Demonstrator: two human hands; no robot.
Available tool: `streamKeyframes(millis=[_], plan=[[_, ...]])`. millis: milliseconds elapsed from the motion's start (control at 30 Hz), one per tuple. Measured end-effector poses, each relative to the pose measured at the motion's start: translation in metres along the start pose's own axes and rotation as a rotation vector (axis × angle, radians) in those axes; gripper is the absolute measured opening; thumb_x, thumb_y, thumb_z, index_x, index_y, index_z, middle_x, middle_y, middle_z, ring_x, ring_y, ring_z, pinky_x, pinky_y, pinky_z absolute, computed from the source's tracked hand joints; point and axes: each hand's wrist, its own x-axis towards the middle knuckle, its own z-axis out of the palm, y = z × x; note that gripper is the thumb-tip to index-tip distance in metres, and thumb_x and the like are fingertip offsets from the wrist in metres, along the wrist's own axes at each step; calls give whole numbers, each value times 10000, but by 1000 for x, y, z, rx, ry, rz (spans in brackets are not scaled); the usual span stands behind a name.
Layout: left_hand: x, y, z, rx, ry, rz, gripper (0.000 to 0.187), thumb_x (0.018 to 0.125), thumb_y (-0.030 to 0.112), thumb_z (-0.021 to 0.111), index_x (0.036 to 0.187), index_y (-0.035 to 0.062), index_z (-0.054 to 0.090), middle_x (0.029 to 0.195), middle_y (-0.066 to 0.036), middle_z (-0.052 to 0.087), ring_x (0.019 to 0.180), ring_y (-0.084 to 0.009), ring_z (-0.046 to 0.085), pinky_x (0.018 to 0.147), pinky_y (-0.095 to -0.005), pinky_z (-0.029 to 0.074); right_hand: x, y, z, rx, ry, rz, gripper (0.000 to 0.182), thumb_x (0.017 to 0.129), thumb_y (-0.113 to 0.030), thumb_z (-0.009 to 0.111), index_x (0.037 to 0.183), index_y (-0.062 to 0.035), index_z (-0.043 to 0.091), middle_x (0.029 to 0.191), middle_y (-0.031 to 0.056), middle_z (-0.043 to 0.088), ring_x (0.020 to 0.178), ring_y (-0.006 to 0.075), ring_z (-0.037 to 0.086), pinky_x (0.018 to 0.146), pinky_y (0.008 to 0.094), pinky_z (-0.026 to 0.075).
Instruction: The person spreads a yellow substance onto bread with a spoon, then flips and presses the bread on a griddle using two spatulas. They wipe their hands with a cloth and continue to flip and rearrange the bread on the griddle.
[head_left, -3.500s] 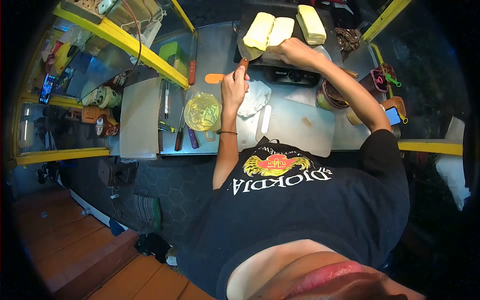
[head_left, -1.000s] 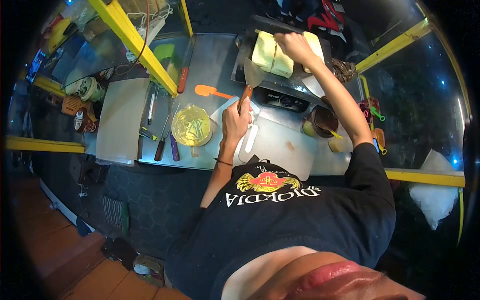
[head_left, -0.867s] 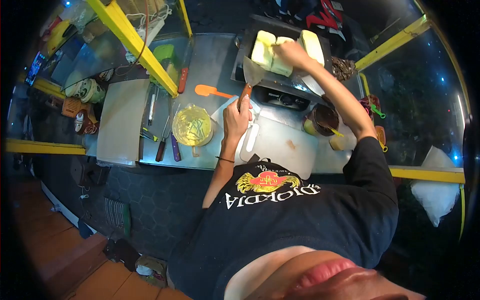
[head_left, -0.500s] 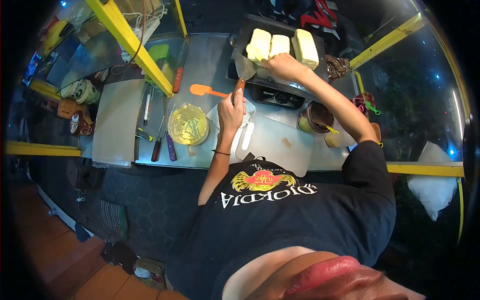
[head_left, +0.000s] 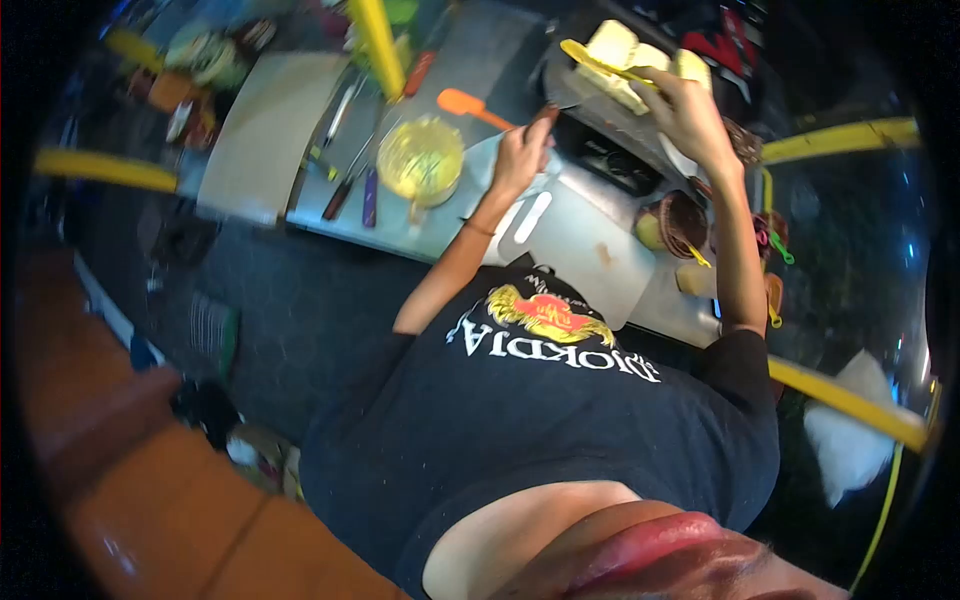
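My left hand [head_left: 520,162] is closed around the brown handle of a metal scraper [head_left: 548,112], at the griddle's near left corner. The scraper's blade is blurred against the dark griddle [head_left: 600,92]. In my right hand [head_left: 690,118] is a yellow spatula [head_left: 590,58], held above the griddle with its head pointing left. Pale yellow bread blocks [head_left: 612,42] lie on the griddle behind the spatula, and another block [head_left: 692,68] sits to the right, partly behind my fingers.
An orange spatula [head_left: 465,103] and a tub of yellow spread [head_left: 420,160] are left of the stove [head_left: 600,150]. Knives, one purple-handled [head_left: 370,198], lie beside a board [head_left: 262,140]. Right of the stove stands a brown-filled container [head_left: 682,220]. Yellow frame bars [head_left: 840,138] flank the counter.
My right hand has lifted away from the bread, and the yellow spatula now shows raised above it. My left hand still grips the scraper. The whole view has shifted and tilted.
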Motion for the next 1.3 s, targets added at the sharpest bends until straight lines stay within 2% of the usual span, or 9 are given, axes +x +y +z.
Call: streamKeyframes(millis=[233,333,467,567,667,800,933,1067,1300], plan=[[-3,-56,-9,-602,-273,-150,332,982,390,580,959,59,575,726,4,563,604,-106,533,615,-272,490,21,-74,118,460,-323,-135,318,956,-250,634,1154,-3,671,921,137,721,758,178,677,708,328,547],[-2,-115,-35,7,-311,396,707,955,246,637,1481,-7,239,1229,-145,503,1095,-271,551,891,-404,489,6,-78,176,483,-48,-322,508,961,-323,627,1337,6,533,1111,186,693,1033,293,668,934,378,491],[-26,-77,-24,312,-77,622,565,899,221,684,1378,24,459,1145,-157,571,1067,-293,582,885,-431,482,-48,-63,138,768,-256,-1,459,974,-293,616,1330,-14,540,778,87,609,697,152,599,644,317,497],[-19,-101,-37,1025,-83,377,86,863,136,700,923,76,714,931,-133,659,916,-305,656,812,-407,504,-100,-22,177,838,-323,266,464,958,-286,644,1339,-42,542,719,46,586,547,120,557,497,288,462],[-13,-119,-35,281,-97,159,109,908,81,654,977,-1,674,759,-86,673,602,-146,634,590,-280,497,-140,0,218,700,-148,505,517,938,-290,674,1351,-40,489,832,80,631,562,141,611,488,294,513],[-27,-102,-30,271,-242,81,127,912,49,638,1014,-28,630,816,-61,678,713,-115,645,630,-265,499,-135,-2,232,1196,-8,944,403,904,-294,706,1164,-25,557,812,75,630,595,157,638,493,290,562],[-42,-93,-13,116,-262,125,231,941,46,595,1149,-52,577,1045,-100,638,907,-124,611,737,-251,490,-133,11,269,1498,89,741,242,970,-266,619,1055,-40,623,918,68,633,631,144,632,530,284,560],[-51,-93,-11,163,-218,131,286,952,134,598,1156,-67,605,924,-103,649,784,-132,579,667,-267,470,-134,-14,224,1952,131,814,188,975,-226,617,1021,-46,644,773,17,625,676,106,613,594,285,552],[-59,-46,-11,642,-437,61,276,919,158,648,1146,7,696,771,-66,625,630,-49,457,524,-264,355,-151,5,238,1352,112,696,236,958,-242,649,834,-43,671,668,-9,599,547,74,543,536,240,485]])
